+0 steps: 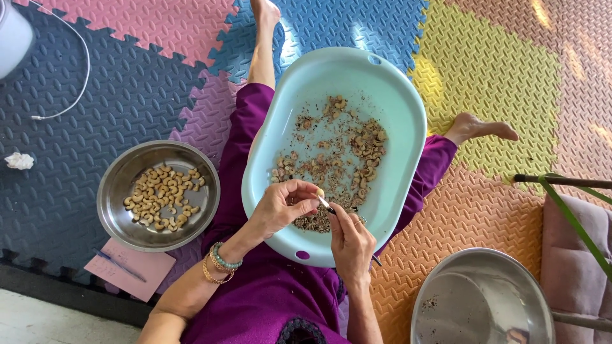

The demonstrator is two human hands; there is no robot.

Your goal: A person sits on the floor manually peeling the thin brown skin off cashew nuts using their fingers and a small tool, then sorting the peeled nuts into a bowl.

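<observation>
A pale blue oval basin (395,83) rests on my lap, holding unpeeled cashew nuts (366,143) and brown skin scraps. My left hand (280,207) pinches one cashew nut (319,192) between thumb and fingertips over the basin's near end. My right hand (350,242) grips a small knife (326,204) with its tip against that nut. A steel bowl (118,216) of peeled pale cashews (162,197) sits on the mat to my left.
A second steel bowl (484,299) stands at the lower right, almost bare inside. A pink paper with a pen (121,264) lies by the left bowl. A white cable (76,70), crumpled tissue (19,160) and a green-framed seat (574,216) edge the coloured foam mat.
</observation>
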